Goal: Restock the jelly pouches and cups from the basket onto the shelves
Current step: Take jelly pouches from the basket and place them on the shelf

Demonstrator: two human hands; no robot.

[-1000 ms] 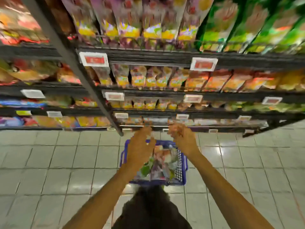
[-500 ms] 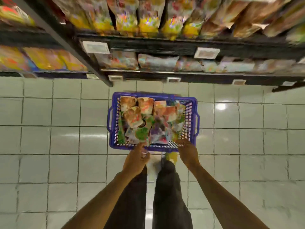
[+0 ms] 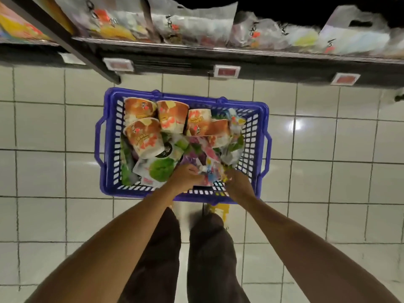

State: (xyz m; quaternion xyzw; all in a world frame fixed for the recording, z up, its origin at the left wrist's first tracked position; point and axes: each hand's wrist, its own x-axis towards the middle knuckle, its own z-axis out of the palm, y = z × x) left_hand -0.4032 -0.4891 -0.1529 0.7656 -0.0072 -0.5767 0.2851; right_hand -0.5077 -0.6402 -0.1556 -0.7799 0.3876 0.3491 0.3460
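Note:
A blue plastic basket (image 3: 109, 171) stands on the tiled floor below the shelves. Several orange jelly cups (image 3: 172, 115) lie at its far side, and green, purple and pink jelly pouches (image 3: 160, 168) fill the near side. Both my hands reach into the near edge of the basket. My left hand (image 3: 184, 177) curls its fingers round a colourful pouch (image 3: 211, 173) that lies between the hands. My right hand (image 3: 237, 181) grips the same bunch of pouches from the right; its fingertips are hidden among them.
The lowest shelf (image 3: 240, 53) runs across the top, holding pale plastic bags of sweets (image 3: 192, 25), with price tags (image 3: 226, 71) along its edge. A dark shelf upright (image 3: 87, 55) slants at the upper left. My legs stand just behind the basket on white floor tiles (image 3: 328, 193).
My view has tipped down from the shelves to the basket. Both hands have dropped from shelf height into the basket's near edge and taken hold of pouches.

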